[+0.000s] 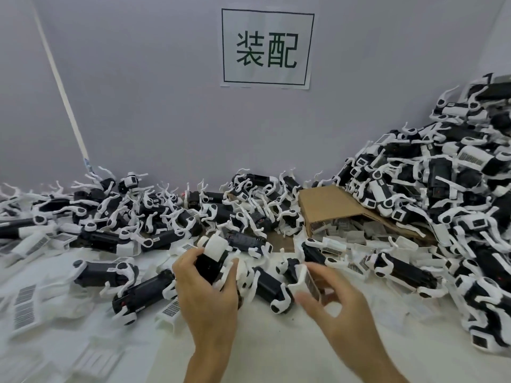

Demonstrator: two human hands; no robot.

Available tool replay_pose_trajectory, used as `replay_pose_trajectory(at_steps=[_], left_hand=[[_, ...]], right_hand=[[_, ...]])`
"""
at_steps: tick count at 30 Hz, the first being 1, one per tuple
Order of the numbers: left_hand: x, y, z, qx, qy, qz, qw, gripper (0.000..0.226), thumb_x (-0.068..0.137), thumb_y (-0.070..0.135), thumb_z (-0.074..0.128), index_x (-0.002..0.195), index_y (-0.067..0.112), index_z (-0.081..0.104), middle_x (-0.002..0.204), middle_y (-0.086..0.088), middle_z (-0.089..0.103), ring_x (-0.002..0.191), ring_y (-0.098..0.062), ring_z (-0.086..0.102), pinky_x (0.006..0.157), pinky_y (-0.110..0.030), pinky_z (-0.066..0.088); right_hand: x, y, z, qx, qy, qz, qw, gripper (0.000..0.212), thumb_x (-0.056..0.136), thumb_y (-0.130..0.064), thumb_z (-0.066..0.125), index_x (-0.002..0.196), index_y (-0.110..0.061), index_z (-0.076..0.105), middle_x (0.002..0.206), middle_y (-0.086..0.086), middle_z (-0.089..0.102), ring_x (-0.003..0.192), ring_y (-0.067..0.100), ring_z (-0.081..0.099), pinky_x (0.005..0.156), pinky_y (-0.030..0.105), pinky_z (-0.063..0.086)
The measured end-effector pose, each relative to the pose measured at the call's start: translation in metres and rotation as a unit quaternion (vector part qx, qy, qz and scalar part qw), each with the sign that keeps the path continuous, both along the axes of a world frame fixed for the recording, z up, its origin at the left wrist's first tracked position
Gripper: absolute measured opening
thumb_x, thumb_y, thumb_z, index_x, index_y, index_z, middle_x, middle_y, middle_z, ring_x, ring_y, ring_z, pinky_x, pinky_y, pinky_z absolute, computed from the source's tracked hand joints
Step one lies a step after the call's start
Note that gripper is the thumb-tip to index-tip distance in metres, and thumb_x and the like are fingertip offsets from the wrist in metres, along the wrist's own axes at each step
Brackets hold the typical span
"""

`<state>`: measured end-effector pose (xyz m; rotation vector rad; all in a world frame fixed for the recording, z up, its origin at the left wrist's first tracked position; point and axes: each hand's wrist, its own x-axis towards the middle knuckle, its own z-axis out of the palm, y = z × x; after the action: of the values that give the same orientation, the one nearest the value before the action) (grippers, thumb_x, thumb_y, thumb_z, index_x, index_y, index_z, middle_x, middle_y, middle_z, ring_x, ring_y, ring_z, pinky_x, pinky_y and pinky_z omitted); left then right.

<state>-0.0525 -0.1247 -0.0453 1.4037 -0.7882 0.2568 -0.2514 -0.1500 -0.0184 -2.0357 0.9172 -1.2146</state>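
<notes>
Now the left hand (pixel 207 297) grips the black gadget (pixel 210 262), long axis steep, white end toward the wall sign (pixel 267 48); the right hand (pixel 340 308) pinches a white cover (pixel 303 283).

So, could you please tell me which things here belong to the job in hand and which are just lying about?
In hand: black-and-white unit, gripped by the left hand; white barcoded piece, pinched by the right hand.
Lying about: heaped units on the right; cardboard box; wall sign; loose barcoded pieces.
</notes>
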Motion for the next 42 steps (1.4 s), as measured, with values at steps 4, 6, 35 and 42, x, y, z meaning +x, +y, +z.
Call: replay_pose_trajectory(at_steps=[4,6,35,42], left_hand=[[0.006,-0.002,0.006,0.117,0.06,0.012,0.991,0.058,0.08,0.053,0.065,0.123,0.023,0.041,0.113,0.003,0.053,0.1,-0.031,0.06,0.086,-0.047,0.052],[0.004,-0.003,0.006,0.18,0.009,0.024,0.983,0.061,0.082,0.055,0.059,0.129,0.02,0.043,0.112,-0.003,0.064,0.104,-0.031,0.06,0.098,-0.048,0.045],[-0.01,0.008,0.026,-0.123,0.197,-0.196,0.953,0.038,0.071,0.038,0.08,0.101,0.031,0.058,0.081,0.02,0.069,0.071,0.002,0.066,0.064,-0.01,0.05],[-0.022,0.006,0.026,-0.091,0.252,-0.307,0.913,0.038,0.061,0.039,0.088,0.082,0.034,0.056,0.071,0.005,0.061,0.066,-0.01,0.06,0.06,-0.023,0.051]], right_hand=[[0.013,0.003,-0.023,-0.011,0.056,0.037,0.998,0.039,0.084,-0.055,0.067,0.121,-0.048,0.059,0.113,-0.02,0.064,0.1,0.008,0.061,0.078,0.014,0.045],[0.015,0.004,-0.028,-0.002,0.091,0.055,0.994,0.043,0.081,-0.061,0.062,0.122,-0.05,0.056,0.117,-0.025,0.06,0.107,0.003,0.059,0.08,0.011,0.044],[0.017,-0.002,-0.034,0.025,0.078,-0.043,0.996,0.042,0.088,-0.062,0.059,0.125,-0.044,0.056,0.111,-0.031,0.059,0.106,-0.004,0.056,0.081,0.014,0.043],[0.018,0.007,-0.025,-0.03,-0.055,-0.017,0.998,0.04,0.082,-0.054,0.069,0.118,-0.048,0.051,0.115,-0.019,0.064,0.108,0.008,0.063,0.084,0.012,0.046]])
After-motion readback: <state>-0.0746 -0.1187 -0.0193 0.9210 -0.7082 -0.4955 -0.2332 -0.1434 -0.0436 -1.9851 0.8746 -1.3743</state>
